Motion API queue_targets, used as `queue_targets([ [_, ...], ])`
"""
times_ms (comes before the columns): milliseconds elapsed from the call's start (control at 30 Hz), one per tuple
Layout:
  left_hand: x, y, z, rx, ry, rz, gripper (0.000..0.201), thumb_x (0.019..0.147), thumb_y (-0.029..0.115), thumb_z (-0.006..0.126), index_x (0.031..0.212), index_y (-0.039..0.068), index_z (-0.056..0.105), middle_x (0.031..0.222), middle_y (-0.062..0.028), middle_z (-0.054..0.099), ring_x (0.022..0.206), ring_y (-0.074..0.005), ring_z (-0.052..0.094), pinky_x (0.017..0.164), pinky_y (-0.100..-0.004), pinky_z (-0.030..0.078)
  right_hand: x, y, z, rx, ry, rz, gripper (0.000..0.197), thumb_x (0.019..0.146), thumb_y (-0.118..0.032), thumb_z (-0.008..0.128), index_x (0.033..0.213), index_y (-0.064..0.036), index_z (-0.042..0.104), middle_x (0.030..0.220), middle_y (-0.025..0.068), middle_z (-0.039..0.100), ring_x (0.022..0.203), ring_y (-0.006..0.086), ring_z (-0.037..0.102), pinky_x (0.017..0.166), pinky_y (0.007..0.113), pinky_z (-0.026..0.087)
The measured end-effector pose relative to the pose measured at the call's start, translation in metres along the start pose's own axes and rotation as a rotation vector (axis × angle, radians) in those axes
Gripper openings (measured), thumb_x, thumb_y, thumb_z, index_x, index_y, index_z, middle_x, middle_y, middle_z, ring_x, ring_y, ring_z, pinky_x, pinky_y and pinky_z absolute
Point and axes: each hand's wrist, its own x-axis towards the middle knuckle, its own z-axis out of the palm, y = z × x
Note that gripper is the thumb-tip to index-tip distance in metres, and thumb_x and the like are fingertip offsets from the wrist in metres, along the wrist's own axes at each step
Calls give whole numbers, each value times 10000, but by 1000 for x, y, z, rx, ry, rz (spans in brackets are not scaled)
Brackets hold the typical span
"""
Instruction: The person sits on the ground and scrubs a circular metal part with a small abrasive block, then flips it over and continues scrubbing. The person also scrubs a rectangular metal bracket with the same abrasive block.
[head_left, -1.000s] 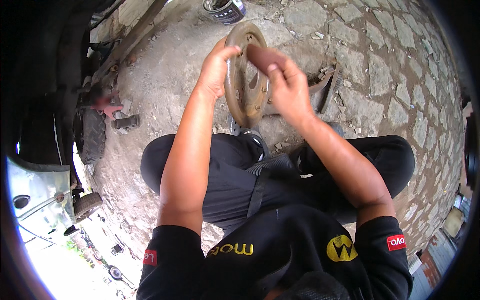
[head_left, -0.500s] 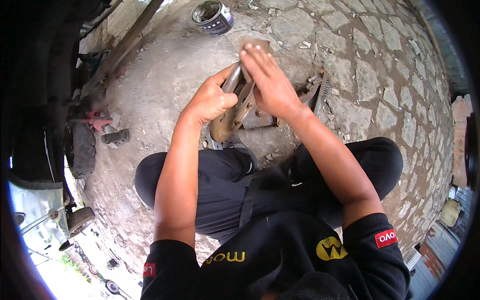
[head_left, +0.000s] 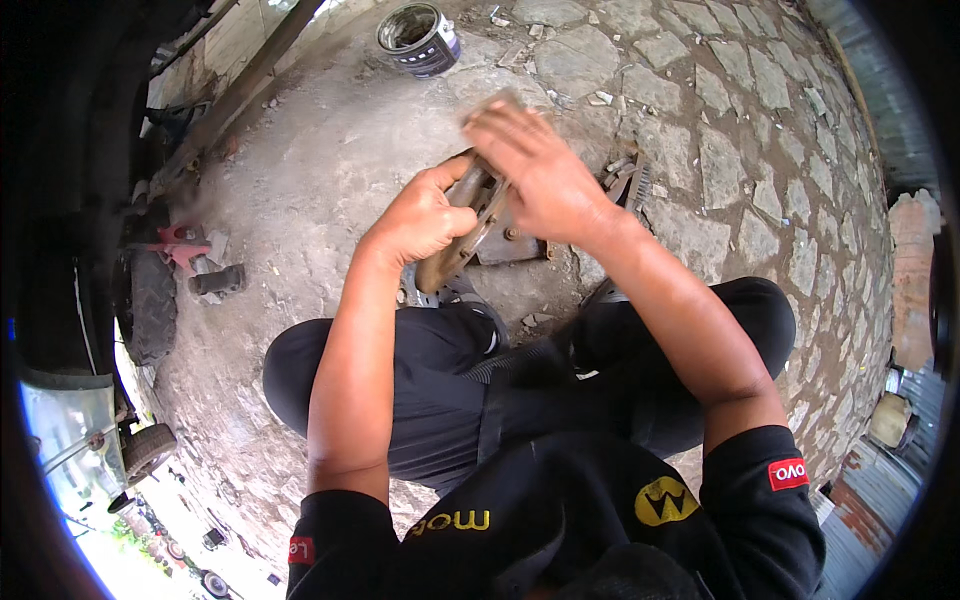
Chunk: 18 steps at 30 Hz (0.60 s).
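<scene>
At upper centre, the left hand [head_left: 425, 218] pinches a disc [head_left: 440, 268]; the right hand [head_left: 545, 172] (blurred) slants over it, fingers straight, together.

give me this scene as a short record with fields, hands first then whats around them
left hand: closed on the edge of a curved metal part
right hand: fingers extended together across the part's far end, blurred
under right fingers: brown sheet, mostly hidden
metal part: tilted, partly covered by both hands
beyond hands: dark bucket, upright, open-topped
ground near feet: flat metal piece
far left: red object, dark cylinder
right side: stone paving
</scene>
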Motion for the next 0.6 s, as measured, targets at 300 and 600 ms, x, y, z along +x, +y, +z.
queue_targets([
  [300, 12, -6, 10, -20, 81, 164, 784, 708, -59, 506, 1486, 33, 500, 1319, -110, 649, 1199, -171, 603, 1068, -289, 423, -4, 11, 9, 390, 216, 573, 746, 784, 109, 471, 1510, -49, 407, 1437, 245, 534, 1305, 391, 543, 1096, 425, 446],
  [600, 37, 3, 13, -328, 364, 71, 771, 698, -83, 520, 1449, 88, 560, 1165, -86, 687, 1006, -181, 647, 874, -313, 528, -70, -74, 104, 1274, 465, 801, 688, 820, 192, 310, 1489, 59, 397, 1552, 186, 439, 1471, 242, 383, 1232, 345, 254],
])
